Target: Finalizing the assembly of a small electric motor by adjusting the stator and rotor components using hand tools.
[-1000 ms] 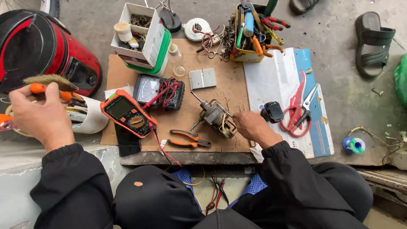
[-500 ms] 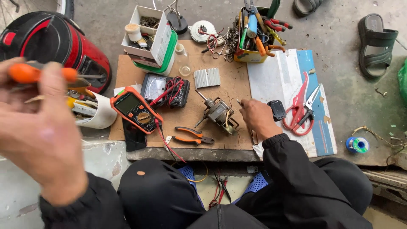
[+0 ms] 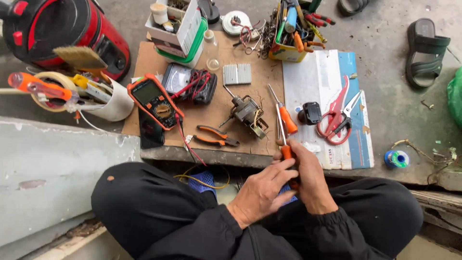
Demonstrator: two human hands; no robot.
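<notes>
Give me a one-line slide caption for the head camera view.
Both hands grip an orange-handled screwdriver beside a small motor on cardboard.

Orange multimeter (image 3: 155,101) (grey screen) beside white box (image 3: 175,24).

two screwdrivers (image 3: 288,119), one multimeter (image 3: 155,100), one pliers (image 3: 215,136)

- Bright, even daylight, soft and diffuse, from no single clear direction
- Only faint, short shadows under the tools on the cardboard (image 3: 202,110)
- Mild glare on the glossy red appliance (image 3: 57,29)
- Sharp in the middle, slightly soft toward the corners
- Wide-angle bending at the edges, concrete ledge (image 3: 57,159) lines curving
</notes>
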